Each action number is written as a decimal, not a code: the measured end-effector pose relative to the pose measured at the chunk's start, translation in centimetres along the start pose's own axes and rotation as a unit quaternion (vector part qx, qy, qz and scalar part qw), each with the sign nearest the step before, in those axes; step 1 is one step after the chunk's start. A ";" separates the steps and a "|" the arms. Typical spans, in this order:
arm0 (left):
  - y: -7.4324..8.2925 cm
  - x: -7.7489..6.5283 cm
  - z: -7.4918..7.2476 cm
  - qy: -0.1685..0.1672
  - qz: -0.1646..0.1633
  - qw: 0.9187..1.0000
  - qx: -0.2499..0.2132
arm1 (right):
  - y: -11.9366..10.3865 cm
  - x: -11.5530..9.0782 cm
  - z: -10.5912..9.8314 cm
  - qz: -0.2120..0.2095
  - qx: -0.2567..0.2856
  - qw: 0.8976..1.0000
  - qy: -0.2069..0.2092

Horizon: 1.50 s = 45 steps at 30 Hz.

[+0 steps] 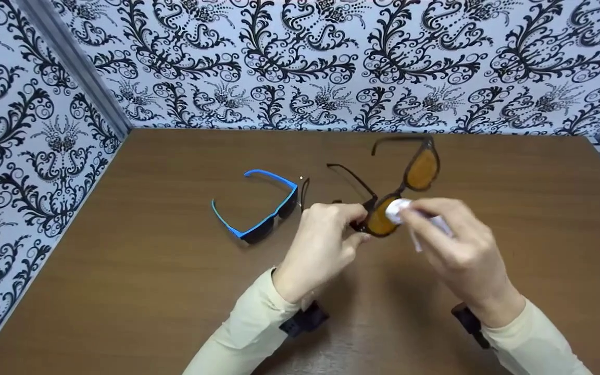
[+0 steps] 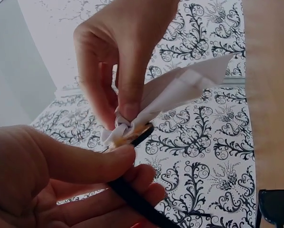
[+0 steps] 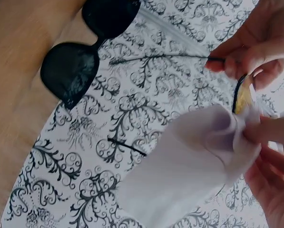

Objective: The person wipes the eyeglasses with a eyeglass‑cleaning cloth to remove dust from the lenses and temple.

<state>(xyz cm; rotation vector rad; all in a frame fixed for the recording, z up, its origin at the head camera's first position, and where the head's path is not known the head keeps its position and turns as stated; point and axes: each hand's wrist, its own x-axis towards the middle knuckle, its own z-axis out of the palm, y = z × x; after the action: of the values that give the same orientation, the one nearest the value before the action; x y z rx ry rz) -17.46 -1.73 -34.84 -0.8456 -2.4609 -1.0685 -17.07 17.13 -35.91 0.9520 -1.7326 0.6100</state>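
Observation:
My left hand (image 1: pixel 326 245) pinches a pair of dark-framed sunglasses (image 1: pixel 403 188) with orange lenses at the near end of the frame. The glasses are held up over the table at a slant, with both temples unfolded. In my right hand (image 1: pixel 461 247) is a white cloth (image 1: pixel 397 210), bunched between thumb and fingers and laid against the near lens. A loose end of the cloth (image 2: pixel 194 88) hangs out from the fingers in the left wrist view. From the right wrist, the cloth (image 3: pixel 180 166) covers much of the orange-lensed glasses, and the left fingers hold them by the hinge end.
Blue-framed sunglasses (image 1: pixel 279 208) with dark lenses lie unfolded on the brown table (image 1: pixel 149 260), left of my left hand. A thin dark temple (image 1: pixel 305 188) shows beside them, partly behind that hand. Patterned walls (image 1: pixel 305 62) stand at the back and left.

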 end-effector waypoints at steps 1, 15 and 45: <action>0.1 -0.1 0.1 -0.006 0.000 1.000 0.004 | -0.1 0.0 0.1 0.016 -0.009 1.000 0.010; 0.2 -0.1 0.0 0.002 0.005 1.000 0.027 | -0.9 0.0 0.0 0.001 -0.027 0.999 -0.022; 0.1 -0.2 0.2 -0.007 0.034 0.998 0.049 | -1.3 0.2 -0.1 -0.043 0.006 0.995 -0.089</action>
<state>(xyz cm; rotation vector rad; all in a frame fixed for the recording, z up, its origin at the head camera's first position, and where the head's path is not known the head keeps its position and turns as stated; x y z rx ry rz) -17.30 -1.65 -34.99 -0.9015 -2.4542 -0.9126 -16.02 16.41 -35.77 1.1117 -1.8359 0.4910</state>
